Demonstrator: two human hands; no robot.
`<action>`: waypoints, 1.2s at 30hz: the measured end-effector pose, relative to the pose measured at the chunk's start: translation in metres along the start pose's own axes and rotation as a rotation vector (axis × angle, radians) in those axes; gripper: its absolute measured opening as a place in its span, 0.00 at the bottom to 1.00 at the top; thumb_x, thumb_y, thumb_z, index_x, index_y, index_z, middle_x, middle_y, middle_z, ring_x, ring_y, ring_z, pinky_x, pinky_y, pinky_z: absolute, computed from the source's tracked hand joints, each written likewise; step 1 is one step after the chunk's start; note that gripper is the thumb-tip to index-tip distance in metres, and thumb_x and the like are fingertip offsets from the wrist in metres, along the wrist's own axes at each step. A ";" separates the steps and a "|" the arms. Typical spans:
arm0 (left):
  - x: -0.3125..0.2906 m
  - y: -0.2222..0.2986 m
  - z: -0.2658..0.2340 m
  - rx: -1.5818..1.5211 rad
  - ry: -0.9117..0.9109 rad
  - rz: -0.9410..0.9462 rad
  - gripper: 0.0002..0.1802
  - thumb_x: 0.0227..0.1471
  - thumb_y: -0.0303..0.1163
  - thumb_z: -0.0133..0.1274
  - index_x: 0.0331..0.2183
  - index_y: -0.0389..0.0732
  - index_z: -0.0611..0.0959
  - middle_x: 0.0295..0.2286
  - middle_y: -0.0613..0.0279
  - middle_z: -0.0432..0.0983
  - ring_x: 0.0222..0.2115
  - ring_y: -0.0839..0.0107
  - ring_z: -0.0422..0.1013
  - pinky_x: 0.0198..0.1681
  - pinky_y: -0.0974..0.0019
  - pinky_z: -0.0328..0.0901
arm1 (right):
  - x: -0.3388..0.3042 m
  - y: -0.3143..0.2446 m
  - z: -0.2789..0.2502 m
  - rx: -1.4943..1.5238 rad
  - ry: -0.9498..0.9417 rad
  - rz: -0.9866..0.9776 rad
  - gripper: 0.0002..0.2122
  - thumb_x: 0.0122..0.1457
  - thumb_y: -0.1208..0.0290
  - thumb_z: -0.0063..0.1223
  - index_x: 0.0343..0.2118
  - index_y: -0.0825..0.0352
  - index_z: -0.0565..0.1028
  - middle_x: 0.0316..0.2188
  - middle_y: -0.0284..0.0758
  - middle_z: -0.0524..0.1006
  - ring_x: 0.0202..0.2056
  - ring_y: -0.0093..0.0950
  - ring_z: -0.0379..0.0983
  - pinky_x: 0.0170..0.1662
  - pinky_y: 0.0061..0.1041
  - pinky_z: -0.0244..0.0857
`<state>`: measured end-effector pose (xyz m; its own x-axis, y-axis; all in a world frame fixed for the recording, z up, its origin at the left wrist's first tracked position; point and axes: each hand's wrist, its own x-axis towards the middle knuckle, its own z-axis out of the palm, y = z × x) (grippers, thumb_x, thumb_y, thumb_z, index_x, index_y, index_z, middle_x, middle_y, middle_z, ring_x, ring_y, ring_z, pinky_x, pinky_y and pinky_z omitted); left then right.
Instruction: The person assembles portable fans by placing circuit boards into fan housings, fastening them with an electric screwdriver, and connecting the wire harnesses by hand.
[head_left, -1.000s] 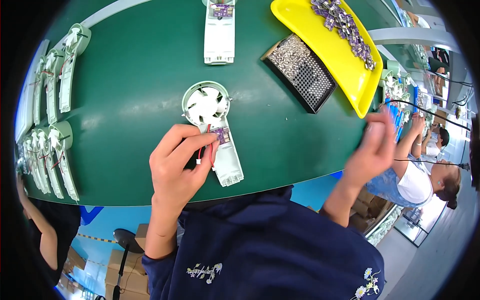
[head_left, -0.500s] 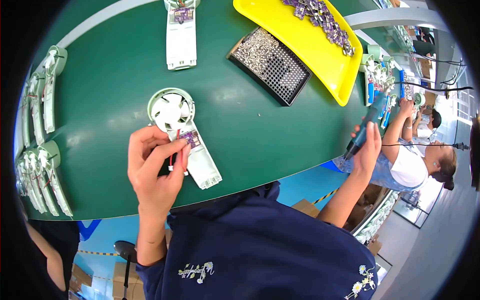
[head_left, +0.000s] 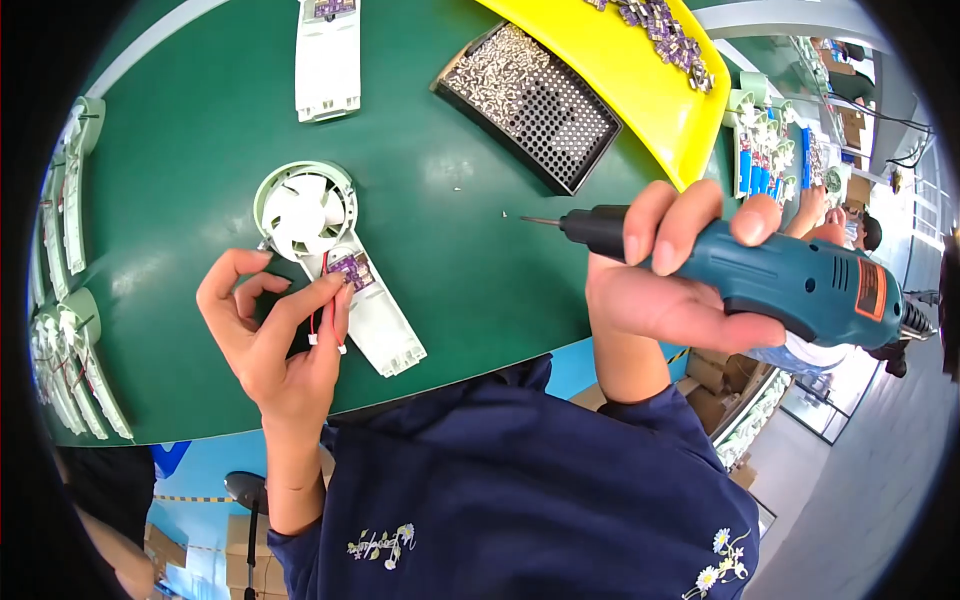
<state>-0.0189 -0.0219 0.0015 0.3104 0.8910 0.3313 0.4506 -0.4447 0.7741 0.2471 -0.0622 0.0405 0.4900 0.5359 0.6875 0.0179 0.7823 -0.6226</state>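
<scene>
Left of centre in the frame, the pale green fan housing (head_left: 385, 335) lies face up on the green tabletop (head_left: 470, 300), white fan blades (head_left: 305, 215) inside its ring, handle slanting down to the right. And there's the purple circuit board (head_left: 354, 270), sitting in the handle just below the ring! The left hand (head_left: 285, 345) is right on it, thumb and forefinger drawn together at the board's left edge, beside the red wires (head_left: 325, 318); whether they pinch board or wires, I cannot tell. Other fingers loosely curled.

Over on the right, the right hand (head_left: 675, 265) has a firm grasp on a teal electric screwdriver (head_left: 780, 275), fingers curled over its body, thumb along the underside, bit aimed left, well apart from the board. Above, top centre to upper right: a black screw tray (head_left: 570, 180) loaded with small screws, just beside a yellow tray (head_left: 610, 65) carrying a heap of purple boards (head_left: 668, 45). A second housing (head_left: 328, 70) lies at top, left of centre, and more stand in rows along the left edge.
</scene>
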 end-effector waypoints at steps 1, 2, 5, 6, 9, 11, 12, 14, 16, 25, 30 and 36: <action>0.000 0.000 0.000 0.024 0.010 0.023 0.13 0.39 0.18 0.72 0.30 0.40 0.90 0.48 0.54 0.65 0.42 0.64 0.68 0.34 0.65 0.65 | -0.003 -0.001 0.001 0.026 -0.010 0.039 0.37 0.59 0.30 0.48 0.53 0.62 0.57 0.43 0.30 0.68 0.22 0.24 0.67 0.20 0.25 0.64; 0.000 -0.001 0.001 0.048 0.019 0.047 0.12 0.38 0.18 0.73 0.30 0.41 0.90 0.49 0.53 0.65 0.45 0.62 0.68 0.36 0.64 0.65 | -0.005 -0.001 0.002 0.052 -0.020 0.078 0.39 0.56 0.27 0.51 0.45 0.66 0.62 0.41 0.30 0.67 0.23 0.26 0.68 0.22 0.28 0.67; 0.001 -0.002 0.001 0.069 0.032 0.067 0.12 0.38 0.20 0.73 0.30 0.41 0.90 0.49 0.53 0.65 0.50 0.59 0.66 0.38 0.61 0.66 | -0.006 0.002 0.001 0.003 -0.077 0.095 0.39 0.55 0.27 0.52 0.45 0.66 0.63 0.40 0.30 0.68 0.22 0.26 0.68 0.23 0.28 0.66; 0.001 -0.002 0.000 0.070 0.031 0.064 0.12 0.38 0.20 0.73 0.30 0.41 0.90 0.49 0.53 0.65 0.50 0.59 0.66 0.38 0.61 0.66 | -0.006 0.003 0.002 0.004 -0.077 0.098 0.39 0.55 0.27 0.52 0.45 0.66 0.63 0.40 0.30 0.68 0.22 0.26 0.68 0.23 0.28 0.66; 0.002 -0.001 -0.003 0.104 0.039 0.074 0.12 0.39 0.22 0.73 0.30 0.42 0.91 0.51 0.51 0.66 0.52 0.57 0.65 0.41 0.59 0.66 | -0.003 0.000 0.006 0.012 -0.062 0.086 0.37 0.59 0.30 0.50 0.53 0.62 0.59 0.40 0.30 0.69 0.21 0.24 0.66 0.21 0.25 0.64; 0.004 0.000 -0.005 0.167 0.024 0.095 0.10 0.40 0.25 0.73 0.29 0.44 0.91 0.55 0.50 0.66 0.55 0.54 0.65 0.45 0.56 0.65 | 0.000 -0.004 0.009 0.017 -0.053 0.074 0.37 0.61 0.32 0.49 0.58 0.60 0.57 0.40 0.30 0.70 0.21 0.22 0.65 0.19 0.23 0.63; 0.004 0.000 -0.006 0.173 0.027 0.092 0.10 0.40 0.25 0.73 0.29 0.44 0.91 0.55 0.50 0.66 0.55 0.54 0.65 0.45 0.56 0.65 | 0.001 -0.006 0.011 0.026 -0.047 0.071 0.37 0.62 0.33 0.48 0.61 0.58 0.55 0.40 0.30 0.70 0.21 0.22 0.64 0.19 0.21 0.62; 0.006 0.003 -0.007 0.231 0.011 0.128 0.09 0.40 0.26 0.72 0.29 0.46 0.91 0.58 0.51 0.68 0.57 0.51 0.64 0.48 0.55 0.64 | 0.003 -0.009 0.016 0.049 -0.034 0.065 0.37 0.65 0.35 0.47 0.66 0.56 0.53 0.41 0.30 0.71 0.20 0.20 0.63 0.17 0.19 0.60; 0.006 0.002 -0.007 0.244 0.007 0.142 0.10 0.40 0.26 0.72 0.29 0.46 0.91 0.58 0.52 0.69 0.57 0.50 0.64 0.50 0.55 0.64 | 0.003 -0.015 0.023 0.149 0.015 0.133 0.35 0.65 0.37 0.48 0.66 0.56 0.55 0.40 0.30 0.71 0.21 0.20 0.64 0.18 0.19 0.61; 0.008 -0.001 -0.001 0.164 -0.033 0.176 0.11 0.36 0.24 0.68 0.29 0.46 0.88 0.57 0.54 0.72 0.59 0.48 0.62 0.60 0.51 0.59 | -0.001 0.011 0.070 0.265 0.055 0.313 0.30 0.68 0.38 0.44 0.65 0.51 0.61 0.42 0.28 0.69 0.24 0.19 0.65 0.21 0.19 0.61; 0.010 -0.003 -0.004 0.094 -0.052 0.141 0.12 0.35 0.26 0.69 0.29 0.46 0.88 0.58 0.56 0.71 0.58 0.46 0.62 0.59 0.49 0.58 | 0.000 0.022 0.082 0.365 -0.034 0.287 0.30 0.68 0.37 0.41 0.65 0.48 0.60 0.44 0.29 0.70 0.25 0.20 0.65 0.21 0.20 0.61; 0.013 -0.004 -0.004 0.126 -0.061 0.163 0.13 0.34 0.29 0.71 0.29 0.48 0.88 0.58 0.57 0.71 0.59 0.46 0.62 0.58 0.49 0.56 | -0.001 0.025 0.088 0.348 -0.022 0.303 0.30 0.68 0.36 0.41 0.66 0.48 0.60 0.44 0.29 0.70 0.25 0.20 0.65 0.21 0.20 0.61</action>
<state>-0.0202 -0.0082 0.0050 0.4365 0.8007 0.4104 0.4899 -0.5941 0.6380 0.1702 -0.0157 0.0570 0.4090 0.7608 0.5039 -0.4193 0.6472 -0.6367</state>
